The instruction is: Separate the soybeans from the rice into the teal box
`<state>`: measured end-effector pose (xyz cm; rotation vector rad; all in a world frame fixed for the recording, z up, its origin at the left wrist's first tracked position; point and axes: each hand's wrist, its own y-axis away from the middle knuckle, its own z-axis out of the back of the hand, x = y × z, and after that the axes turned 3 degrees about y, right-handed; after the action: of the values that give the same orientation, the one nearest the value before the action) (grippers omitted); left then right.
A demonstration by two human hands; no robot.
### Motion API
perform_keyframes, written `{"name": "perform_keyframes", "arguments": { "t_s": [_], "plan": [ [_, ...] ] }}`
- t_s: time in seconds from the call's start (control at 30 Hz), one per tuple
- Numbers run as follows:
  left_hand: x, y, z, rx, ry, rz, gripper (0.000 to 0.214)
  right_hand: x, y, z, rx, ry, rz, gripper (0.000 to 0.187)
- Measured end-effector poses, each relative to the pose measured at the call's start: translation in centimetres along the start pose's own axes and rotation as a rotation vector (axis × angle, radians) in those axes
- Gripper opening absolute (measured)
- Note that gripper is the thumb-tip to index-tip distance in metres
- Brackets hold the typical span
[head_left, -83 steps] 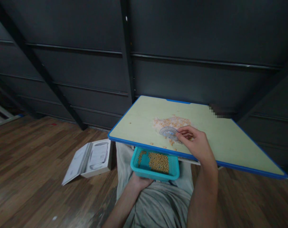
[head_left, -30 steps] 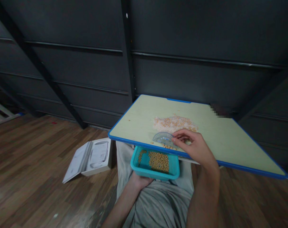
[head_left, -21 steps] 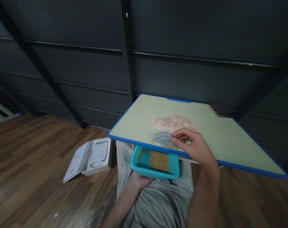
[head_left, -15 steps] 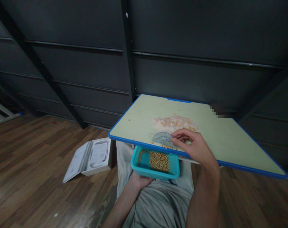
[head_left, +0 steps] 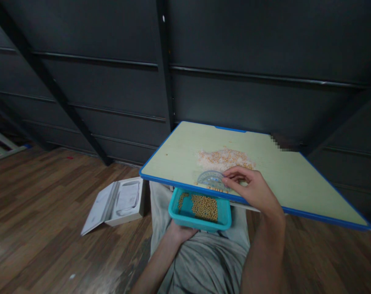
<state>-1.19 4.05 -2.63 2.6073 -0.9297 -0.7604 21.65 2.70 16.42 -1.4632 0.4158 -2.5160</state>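
Observation:
Pinched between the thumb and fingers of my right hand point(head_left: 245, 183) is a clear plastic protractor point(head_left: 211, 178), close above the table's near edge. A row of yellow soybeans point(head_left: 216, 189) lies between it and the blue rim. Just beyond spreads a pile of white rice-like grains mixed with yellow beans point(head_left: 226, 158). Below the edge, my left hand point(head_left: 181, 233) holds a turquoise plastic tray point(head_left: 200, 223) from underneath, its fingers mostly hidden. Many soybeans point(head_left: 205, 207) are in the tray, with its bottom showing bare at the left.
The pale green folding table point(head_left: 298, 179) has a blue rim. An opened white box point(head_left: 128, 200) with papers inside rests on the wooden floor point(head_left: 63, 196) to the left. A dark panelled wall point(head_left: 249, 45) stands behind the table.
My right hand and the protractor have shifted very slightly to the right. The tray and my left hand have stayed in place.

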Motion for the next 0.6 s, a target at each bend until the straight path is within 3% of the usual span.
{"name": "perform_keyframes", "arguments": {
  "t_s": [0.37, 0.6],
  "plan": [
    [-0.02, -0.01, -0.28, 0.005, -0.007, 0.005, 0.075, -0.01, 0.02, -0.05, -0.004, -0.002, 0.010, 0.011],
    [0.09, -0.52, 0.63, 0.058, 0.042, 0.011, 0.068, -0.11, 0.09, 0.07, 0.002, 0.013, 0.010, 0.009]
  ]
}}
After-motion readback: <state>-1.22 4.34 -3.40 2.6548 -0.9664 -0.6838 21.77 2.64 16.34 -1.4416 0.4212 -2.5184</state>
